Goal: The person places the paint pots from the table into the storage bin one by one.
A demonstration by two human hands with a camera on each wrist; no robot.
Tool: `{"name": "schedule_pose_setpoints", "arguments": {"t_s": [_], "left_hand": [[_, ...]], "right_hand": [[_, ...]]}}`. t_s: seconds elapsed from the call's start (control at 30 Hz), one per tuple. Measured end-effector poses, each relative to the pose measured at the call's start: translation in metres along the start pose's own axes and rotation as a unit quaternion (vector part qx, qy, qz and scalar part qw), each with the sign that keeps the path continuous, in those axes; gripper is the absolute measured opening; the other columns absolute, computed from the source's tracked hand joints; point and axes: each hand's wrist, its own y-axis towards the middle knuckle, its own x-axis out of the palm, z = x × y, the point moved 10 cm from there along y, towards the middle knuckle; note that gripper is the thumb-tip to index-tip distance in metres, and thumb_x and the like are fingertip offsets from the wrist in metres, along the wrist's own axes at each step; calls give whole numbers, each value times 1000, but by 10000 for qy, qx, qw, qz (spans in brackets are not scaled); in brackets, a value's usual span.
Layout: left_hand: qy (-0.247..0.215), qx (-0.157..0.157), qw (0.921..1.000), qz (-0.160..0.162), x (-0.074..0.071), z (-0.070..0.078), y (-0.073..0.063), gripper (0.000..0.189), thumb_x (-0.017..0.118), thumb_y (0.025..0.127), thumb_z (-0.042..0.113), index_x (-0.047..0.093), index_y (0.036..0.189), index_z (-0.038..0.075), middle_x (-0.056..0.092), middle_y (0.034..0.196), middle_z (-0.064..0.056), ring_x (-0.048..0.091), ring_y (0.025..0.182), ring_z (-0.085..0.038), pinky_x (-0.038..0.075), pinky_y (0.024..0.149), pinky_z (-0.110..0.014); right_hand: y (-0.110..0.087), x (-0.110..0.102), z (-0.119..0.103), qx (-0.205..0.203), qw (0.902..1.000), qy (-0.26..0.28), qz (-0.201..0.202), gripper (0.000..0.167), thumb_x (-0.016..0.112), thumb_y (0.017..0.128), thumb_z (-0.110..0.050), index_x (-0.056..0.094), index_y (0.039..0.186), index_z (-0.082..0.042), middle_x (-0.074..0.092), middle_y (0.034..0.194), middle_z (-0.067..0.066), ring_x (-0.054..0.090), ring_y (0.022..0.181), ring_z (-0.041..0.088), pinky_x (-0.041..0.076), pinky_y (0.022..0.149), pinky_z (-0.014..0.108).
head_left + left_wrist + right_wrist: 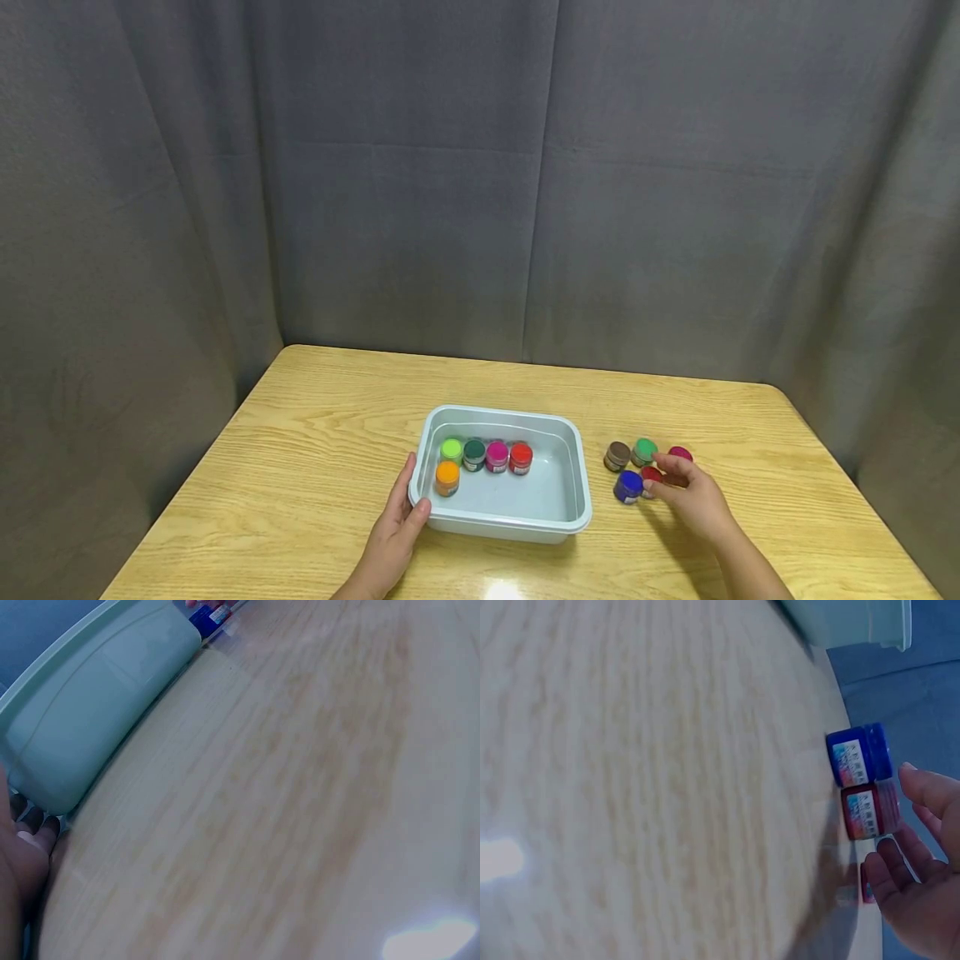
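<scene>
My left hand point(392, 532) grips the left end of a pale plastic tub point(506, 523), thumb at the rim and fingers along the outer wall. Inside stand a lime jar point(452, 451), a dark green jar point(474, 455), a magenta jar point(497, 456), a red jar point(521, 457) and an orange jar point(447, 477). To the right, my right hand point(699, 502) reaches over a dark red jar point(861, 812), its thumb and fingers spread about the lid. A blue jar point(859, 756) stands right beside that jar.
Behind these two are a brown jar point(617, 456), a green jar point(644, 451) and a crimson jar point(680, 453), the last partly hidden by my right hand. Everything stands on a wooden table point(300, 450). Grey curtains point(405, 208) hang behind it and at both sides.
</scene>
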Motion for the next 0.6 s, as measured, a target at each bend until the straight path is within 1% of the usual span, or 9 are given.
{"name": "schedule_pose_setpoints", "arguments": {"t_s": [0.13,0.17,0.23,0.43,0.6], "left_hand": [[-33,-72,10000,38,0,-2,0,62,43,106,20,11,158,10,6,165,-16,12,149,-37,24,105,-7],[-11,-52,10000,28,0,-2,0,62,42,106,19,11,158,10,6,165,-17,12,149,-38,24,106,-7],[-36,-88,9999,48,0,-4,0,62,43,106,19,11,158,9,7,165,-16,13,149,-37,24,105,-7],[-37,-143,9999,48,1,-6,0,62,42,106,19,10,158,9,7,166,-15,13,149,-34,23,105,-6],[-63,-139,9999,42,1,-6,1,63,43,106,19,10,158,8,6,165,-15,13,149,-35,23,104,-5]], "right_hand": [[0,2,6,18,10000,50,-21,63,70,91,-31,48,139,2,53,138,24,59,116,32,57,88,30],[0,2,7,38,10000,57,-24,63,71,91,-31,48,140,2,53,138,24,60,114,30,56,87,29],[0,3,8,66,10000,49,-22,64,71,90,-31,48,140,2,54,137,23,61,112,27,56,85,28],[1,3,10,24,10000,-13,-71,65,72,90,-32,48,140,1,56,134,22,61,111,26,56,85,31],[1,4,10,-6,10000,-36,-83,62,71,90,-30,49,140,1,59,130,21,62,108,24,56,84,28]]}}
